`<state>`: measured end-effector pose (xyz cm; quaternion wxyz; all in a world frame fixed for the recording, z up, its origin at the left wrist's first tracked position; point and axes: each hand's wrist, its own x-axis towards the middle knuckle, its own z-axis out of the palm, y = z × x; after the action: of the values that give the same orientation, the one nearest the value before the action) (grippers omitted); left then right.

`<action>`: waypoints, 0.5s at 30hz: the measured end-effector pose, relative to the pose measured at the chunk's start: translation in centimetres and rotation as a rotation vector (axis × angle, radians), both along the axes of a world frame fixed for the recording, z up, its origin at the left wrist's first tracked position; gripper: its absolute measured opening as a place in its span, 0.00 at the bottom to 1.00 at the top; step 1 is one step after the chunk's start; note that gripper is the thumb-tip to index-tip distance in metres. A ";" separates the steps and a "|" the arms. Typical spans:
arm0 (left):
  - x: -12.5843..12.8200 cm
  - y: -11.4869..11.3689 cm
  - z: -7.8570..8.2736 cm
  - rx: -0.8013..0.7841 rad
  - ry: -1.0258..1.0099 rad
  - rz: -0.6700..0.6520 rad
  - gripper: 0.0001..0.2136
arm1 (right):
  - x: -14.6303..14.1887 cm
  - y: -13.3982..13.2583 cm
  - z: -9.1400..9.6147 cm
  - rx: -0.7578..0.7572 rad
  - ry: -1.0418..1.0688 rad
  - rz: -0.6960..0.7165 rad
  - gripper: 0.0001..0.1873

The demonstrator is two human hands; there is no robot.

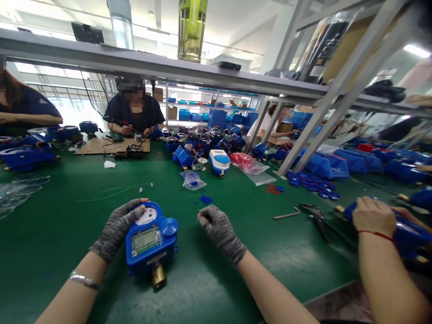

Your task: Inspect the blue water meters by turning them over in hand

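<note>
A blue water meter (150,259) rests on the green table, with a round white dial, a small display, a round blue cap and a brass pipe end towards me. My left hand (117,227), in a grey fingerless glove, is closed around its upper left side. To the right of the meter, apart from it, my right hand (220,231) is just over the table. Its gloved fingers are curled together, and whatever is between the fingertips cannot be made out. Small blue pieces (206,200) lie just beyond that hand, near a clear plastic bag (194,181).
Several blue meters (202,137) are heaped at the back, beside a white-and-blue meter (219,162). A hex key (287,215) and pliers (315,219) lie right. A co-worker's hand (374,217) holds another meter at far right. Clear discs (12,196) lie left; a shelf (134,63) spans overhead.
</note>
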<state>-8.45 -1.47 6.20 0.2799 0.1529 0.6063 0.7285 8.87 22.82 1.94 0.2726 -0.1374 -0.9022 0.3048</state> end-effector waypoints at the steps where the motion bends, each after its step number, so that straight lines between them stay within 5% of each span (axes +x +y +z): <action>1: 0.1 -0.1 -0.1 0.011 0.004 0.007 0.32 | 0.4 -1.9 0.3 -0.026 0.036 0.095 0.06; 6: 0.2 -0.1 -0.5 0.051 0.014 0.031 0.31 | 1.9 -7.9 0.5 -0.063 0.109 0.257 0.05; 15: 0.1 0.0 -0.6 0.076 0.026 0.049 0.29 | 1.9 -8.1 -0.1 0.019 0.165 0.257 0.05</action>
<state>-8.38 -1.50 5.60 0.2481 0.1577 0.5853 0.7556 10.78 14.71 1.82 0.3061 0.0075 -0.8897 0.3387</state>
